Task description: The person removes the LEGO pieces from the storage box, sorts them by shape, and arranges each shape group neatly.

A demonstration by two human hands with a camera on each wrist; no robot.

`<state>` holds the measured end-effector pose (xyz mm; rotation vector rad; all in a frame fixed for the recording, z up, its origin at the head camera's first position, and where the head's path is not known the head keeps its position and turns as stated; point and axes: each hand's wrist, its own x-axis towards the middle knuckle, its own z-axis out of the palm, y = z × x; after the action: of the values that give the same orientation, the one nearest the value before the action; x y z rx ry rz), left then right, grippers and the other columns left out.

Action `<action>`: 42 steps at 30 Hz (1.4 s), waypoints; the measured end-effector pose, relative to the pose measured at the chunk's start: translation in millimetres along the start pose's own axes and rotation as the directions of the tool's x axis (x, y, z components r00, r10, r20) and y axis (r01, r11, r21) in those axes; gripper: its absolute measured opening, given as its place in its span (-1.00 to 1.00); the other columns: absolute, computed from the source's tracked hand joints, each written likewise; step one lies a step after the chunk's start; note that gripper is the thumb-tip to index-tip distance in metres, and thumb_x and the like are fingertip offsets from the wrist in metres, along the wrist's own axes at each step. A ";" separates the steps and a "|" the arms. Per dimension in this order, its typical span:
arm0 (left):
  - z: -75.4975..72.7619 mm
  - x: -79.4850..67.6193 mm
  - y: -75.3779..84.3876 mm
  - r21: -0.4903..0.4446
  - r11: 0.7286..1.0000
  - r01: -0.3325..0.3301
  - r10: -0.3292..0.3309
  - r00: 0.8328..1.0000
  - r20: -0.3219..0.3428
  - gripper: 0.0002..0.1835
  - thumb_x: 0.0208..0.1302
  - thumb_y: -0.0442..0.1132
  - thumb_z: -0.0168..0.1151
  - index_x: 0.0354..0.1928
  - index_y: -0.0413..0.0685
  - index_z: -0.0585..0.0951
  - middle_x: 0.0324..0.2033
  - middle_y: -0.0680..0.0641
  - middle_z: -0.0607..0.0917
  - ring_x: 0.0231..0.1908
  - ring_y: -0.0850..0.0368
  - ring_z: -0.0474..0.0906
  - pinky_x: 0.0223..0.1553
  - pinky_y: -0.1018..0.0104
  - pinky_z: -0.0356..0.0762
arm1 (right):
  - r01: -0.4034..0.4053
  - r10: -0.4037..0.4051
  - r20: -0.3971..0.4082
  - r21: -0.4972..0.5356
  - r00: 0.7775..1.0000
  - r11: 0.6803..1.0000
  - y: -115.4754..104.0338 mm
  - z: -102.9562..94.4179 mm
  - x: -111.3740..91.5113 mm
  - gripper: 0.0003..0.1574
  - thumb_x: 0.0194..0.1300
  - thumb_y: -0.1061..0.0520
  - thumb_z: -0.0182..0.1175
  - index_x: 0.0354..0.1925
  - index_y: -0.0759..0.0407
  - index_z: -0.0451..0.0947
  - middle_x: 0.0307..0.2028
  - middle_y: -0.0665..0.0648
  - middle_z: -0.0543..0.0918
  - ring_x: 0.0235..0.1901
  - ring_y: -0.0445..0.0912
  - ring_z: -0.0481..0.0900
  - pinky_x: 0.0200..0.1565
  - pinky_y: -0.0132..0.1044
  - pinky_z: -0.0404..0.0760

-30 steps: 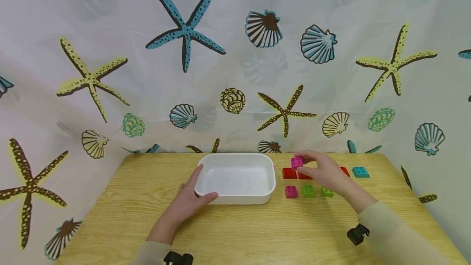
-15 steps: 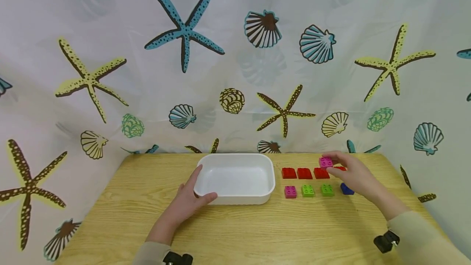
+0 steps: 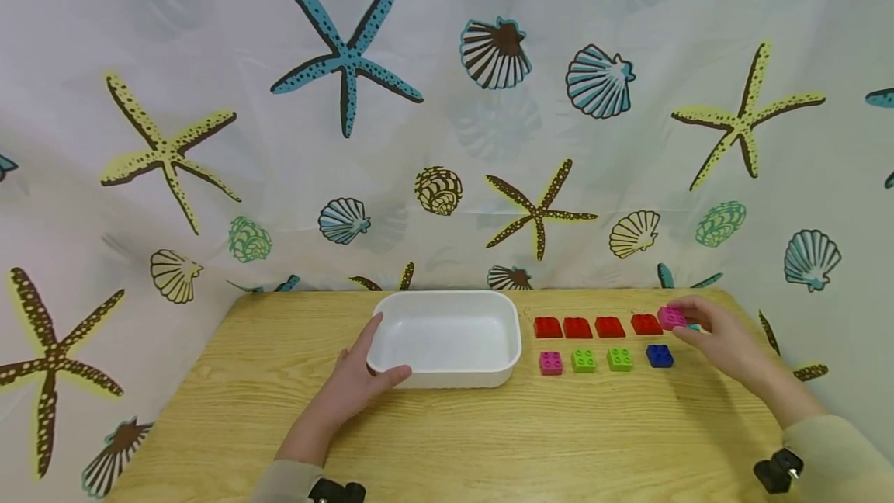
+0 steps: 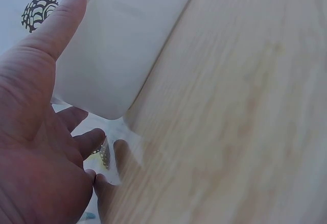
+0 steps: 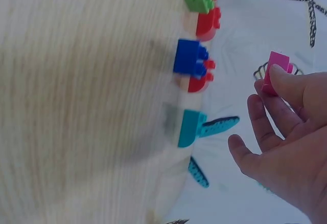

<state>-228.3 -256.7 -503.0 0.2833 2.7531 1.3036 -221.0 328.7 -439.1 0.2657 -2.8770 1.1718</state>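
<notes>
My right hand (image 3: 726, 344) pinches a pink toy brick (image 3: 671, 318) between thumb and fingertips, raised over the far right of the table. In the right wrist view the brick's studs face right. A teal brick (image 5: 190, 127) lies on the table below, mostly hidden by the hand in the head view. My left hand (image 3: 352, 386) touches the near left corner of a white plastic tub (image 3: 447, 379). Its thumb lies straight along the front wall and the fingers reach up the left side. Nothing shows inside the tub.
Right of the tub runs a back row of red bricks (image 3: 577, 328). In front of it stand another pink brick (image 3: 550, 363), two green bricks (image 3: 583, 361) and a blue brick (image 3: 660, 356). A patterned curtain (image 3: 419, 138) hangs behind the wooden table (image 3: 489, 441).
My right hand has carried the pink brick rightward along the back row, from above the left red bricks to beside the rightmost one. The left hand and the tub have stayed put.
</notes>
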 end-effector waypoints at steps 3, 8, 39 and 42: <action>-0.2 -0.5 0.3 -0.005 1.000 0.001 -0.001 1.000 0.003 0.28 0.42 0.28 0.49 0.82 0.04 -0.15 0.74 -0.29 0.06 0.66 -0.40 0.10 0.62 -0.43 -0.51 | -0.018 0.018 -0.001 -0.019 1.000 1.000 9.9 -3.8 -3.3 -0.49 0.70 0.15 0.24 0.42 0.39 0.45 0.30 0.49 0.60 0.37 0.51 0.48 0.33 0.45 0.52; -0.6 -1.1 0.4 -0.021 1.000 0.005 -0.005 1.000 0.004 0.26 0.43 0.25 0.49 0.83 0.06 -0.15 0.74 -0.30 0.05 0.66 -0.42 0.09 0.62 -0.43 -0.51 | -0.033 0.033 -0.001 -0.022 0.999 0.999 23.3 -9.2 -7.2 -0.51 0.68 0.22 0.24 0.41 0.41 0.44 0.27 0.51 0.60 0.31 0.47 0.53 0.34 0.46 0.49; 0.5 -0.2 0.7 0.003 1.000 0.008 -0.008 1.000 -0.002 0.26 0.43 0.24 0.49 0.82 0.02 -0.14 0.73 -0.31 0.07 0.66 -0.40 0.07 0.63 -0.42 -0.49 | -0.083 0.100 0.101 -0.163 0.990 0.983 72.3 -13.3 -8.2 -0.60 0.53 0.28 0.38 0.25 0.34 0.60 0.12 0.38 0.70 0.08 0.26 0.61 0.17 0.26 0.60; -0.1 -1.1 1.8 0.009 1.000 0.013 -0.013 1.000 -0.001 0.26 0.43 0.25 0.48 0.83 0.03 -0.15 0.73 -0.32 0.07 0.67 -0.46 0.00 0.62 -0.47 -0.45 | -0.068 0.086 0.096 -0.180 0.992 0.981 74.0 -12.3 -8.3 -0.60 0.51 0.27 0.40 0.23 0.34 0.62 0.10 0.37 0.72 0.08 0.26 0.63 0.14 0.23 0.61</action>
<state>-227.0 -255.9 -501.5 0.2647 2.7571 1.2887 -225.6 390.5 -482.1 0.2171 -3.0825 0.9301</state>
